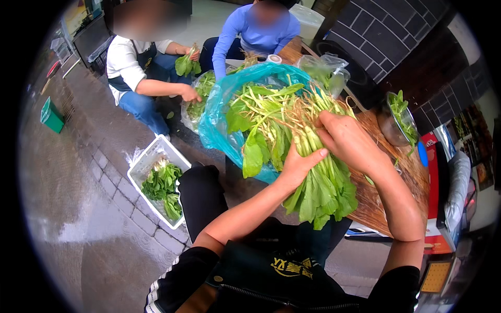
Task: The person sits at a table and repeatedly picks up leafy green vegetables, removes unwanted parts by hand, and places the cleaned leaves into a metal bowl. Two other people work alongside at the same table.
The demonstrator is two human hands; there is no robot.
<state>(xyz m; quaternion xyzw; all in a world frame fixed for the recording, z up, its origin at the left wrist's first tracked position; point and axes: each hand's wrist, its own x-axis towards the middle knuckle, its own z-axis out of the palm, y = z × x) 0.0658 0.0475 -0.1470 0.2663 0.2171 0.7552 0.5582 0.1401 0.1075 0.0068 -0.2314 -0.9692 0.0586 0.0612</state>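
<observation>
My left hand [299, 166] grips a bunch of leafy greens [319, 187] around the stems, roots up and leaves hanging down. At the root end, my right hand [340, 137] has its fingers bent against the stems; whether they pinch a root or stem is hidden. Just beyond, a teal plastic bag [221, 105] stands open, holding more rooted greens [254, 148]. Some of these lie close behind the bunch, so the border between them is hard to see.
A wooden table [403, 172] carries a metal bowl [395, 133] of greens at right. A white crate [152, 203] with greens stands on the wet floor at left. Two people work across from me, one holding greens [188, 64]. A green bin [51, 116] stands far left.
</observation>
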